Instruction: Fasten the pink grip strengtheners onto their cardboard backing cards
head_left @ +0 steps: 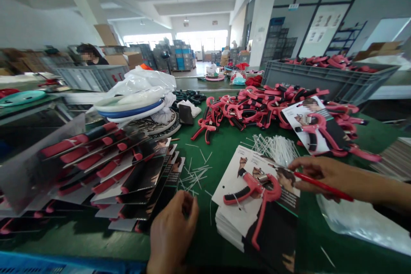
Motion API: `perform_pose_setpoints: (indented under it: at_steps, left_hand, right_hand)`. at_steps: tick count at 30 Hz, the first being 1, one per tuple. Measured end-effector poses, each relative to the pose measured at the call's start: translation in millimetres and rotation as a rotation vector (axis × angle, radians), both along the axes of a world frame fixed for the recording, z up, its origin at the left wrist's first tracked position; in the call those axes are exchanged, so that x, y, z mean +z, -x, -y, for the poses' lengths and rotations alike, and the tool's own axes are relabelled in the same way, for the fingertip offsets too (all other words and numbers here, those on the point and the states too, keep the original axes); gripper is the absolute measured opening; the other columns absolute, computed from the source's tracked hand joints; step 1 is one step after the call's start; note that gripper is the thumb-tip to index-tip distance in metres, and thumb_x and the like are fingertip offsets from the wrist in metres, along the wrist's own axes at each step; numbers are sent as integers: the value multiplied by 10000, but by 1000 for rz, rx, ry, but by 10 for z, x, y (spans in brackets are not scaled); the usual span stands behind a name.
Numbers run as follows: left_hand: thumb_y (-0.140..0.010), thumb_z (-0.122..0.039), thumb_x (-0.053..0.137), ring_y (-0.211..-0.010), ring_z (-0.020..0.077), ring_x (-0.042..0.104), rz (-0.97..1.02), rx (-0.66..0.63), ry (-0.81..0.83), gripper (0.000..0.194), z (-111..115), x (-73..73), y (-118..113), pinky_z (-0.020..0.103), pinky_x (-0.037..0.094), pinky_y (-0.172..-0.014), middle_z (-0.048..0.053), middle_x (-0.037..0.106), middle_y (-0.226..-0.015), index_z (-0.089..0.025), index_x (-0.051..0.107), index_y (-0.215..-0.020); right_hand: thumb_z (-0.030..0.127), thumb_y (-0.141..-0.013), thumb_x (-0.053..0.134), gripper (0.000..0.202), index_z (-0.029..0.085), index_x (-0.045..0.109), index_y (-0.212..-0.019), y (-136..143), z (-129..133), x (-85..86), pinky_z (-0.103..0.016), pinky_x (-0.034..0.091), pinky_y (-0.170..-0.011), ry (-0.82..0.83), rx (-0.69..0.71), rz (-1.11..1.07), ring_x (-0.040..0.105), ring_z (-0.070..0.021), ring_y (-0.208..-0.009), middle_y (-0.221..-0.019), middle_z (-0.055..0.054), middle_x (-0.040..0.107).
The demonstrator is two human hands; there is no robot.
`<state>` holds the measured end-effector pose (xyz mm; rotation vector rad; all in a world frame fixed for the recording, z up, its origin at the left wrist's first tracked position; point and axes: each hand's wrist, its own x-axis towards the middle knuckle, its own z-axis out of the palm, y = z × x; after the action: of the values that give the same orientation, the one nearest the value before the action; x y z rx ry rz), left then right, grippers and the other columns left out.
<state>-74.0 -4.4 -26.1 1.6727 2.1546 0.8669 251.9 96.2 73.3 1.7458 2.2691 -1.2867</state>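
My right hand [321,175] is closed around a slim tool with a red handle [324,186]; its tip is too small to make out. Below and left of it, a pink and black hand grip strengthener [268,192] lies on a printed card [237,175], atop a stack of cards. A white cable tie goes round one of its handles. My left hand [175,227] is curled, thumb against fingers, beside loose cable tie pieces [194,175] on the green table. Whatever it may hold is hidden.
Carded grip strengtheners [112,167] are piled at left. Loose grip strengtheners [250,107] form a heap at the back, near a bundle of white cable ties [276,147]. A grey crate [327,79] stands behind. Clear plastic bags [366,222] lie at right. A person [91,55] is in the background.
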Motion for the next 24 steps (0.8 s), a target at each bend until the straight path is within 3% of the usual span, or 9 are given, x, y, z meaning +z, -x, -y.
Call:
perform_pose_setpoints:
  at_steps: [2, 4, 7, 9, 13, 17, 21, 24]
  left_hand:
    - [-815, -321, 495, -578, 180, 555, -172, 26, 57, 140, -76, 45, 134, 259, 347, -535, -4, 576, -634, -216, 518, -725]
    - [-854, -336, 448, -636, 185, 579, -130, -56, 25, 174, -145, 107, 96, 269, 395, -576, 17, 604, -704, -211, 535, -770]
    - [-854, -394, 476, -808, 184, 597, 22, -328, -57, 238, -221, 223, -181, 277, 449, -708, 50, 626, -963, -224, 584, -980]
    - [-798, -380, 580, -856, 211, 593, -17, -419, -20, 222, -257, 274, -374, 299, 449, -739, 50, 632, -955, -228, 626, -954]
    - [-805, -346, 594, -753, 194, 602, 42, -429, 8, 182, -279, 220, -532, 276, 451, -660, 44, 639, -825, -190, 648, -882]
    - [-830, -301, 572, -757, 178, 585, 151, -399, -199, 171, -205, 155, -489, 265, 453, -675, 64, 626, -840, -152, 617, -902]
    - [-850, -284, 544, -789, 169, 573, 176, -348, -418, 147, -128, 284, -339, 260, 461, -695, 66, 607, -858, -156, 588, -907]
    - [-850, -274, 537, -817, 170, 577, 143, -207, -502, 127, -102, 416, -123, 265, 470, -714, 57, 606, -870, -177, 576, -923]
  right_hand:
    - [558, -766, 479, 581, 117, 493, -1144, -220, 4, -137, -240, 382, -427, -194, -102, 136, 501, -136, -466, -588, 4, 528]
    - [519, -758, 467, 569, 110, 522, -1150, -374, 29, -302, -282, 429, -483, -288, -85, 247, 581, -197, -540, -630, -51, 605]
    - [437, -788, 396, 478, 146, 577, -1121, -444, 77, -499, -346, 489, -670, -428, -24, 328, 654, -269, -770, -877, -129, 689]
    - [397, -804, 337, 448, 155, 602, -1072, -409, 92, -577, -383, 486, -758, -503, -11, 374, 651, -292, -863, -977, -148, 685]
    - [394, -810, 296, 464, 165, 602, -1074, -345, 51, -725, -429, 500, -770, -549, -50, 423, 655, -322, -879, -1007, -166, 683]
    - [393, -812, 339, 423, 215, 611, -1083, -473, -75, -1014, -447, 492, -790, -681, -84, 341, 647, -336, -902, -1069, -187, 658]
    - [421, -757, 454, 285, 301, 665, -905, -706, -271, -1375, -488, 495, -716, -693, -138, 258, 664, -352, -778, -938, -185, 697]
    - [389, -750, 501, 204, 342, 677, -842, -795, -387, -1570, -449, 502, -694, -725, -104, 175, 670, -322, -757, -868, -169, 708]
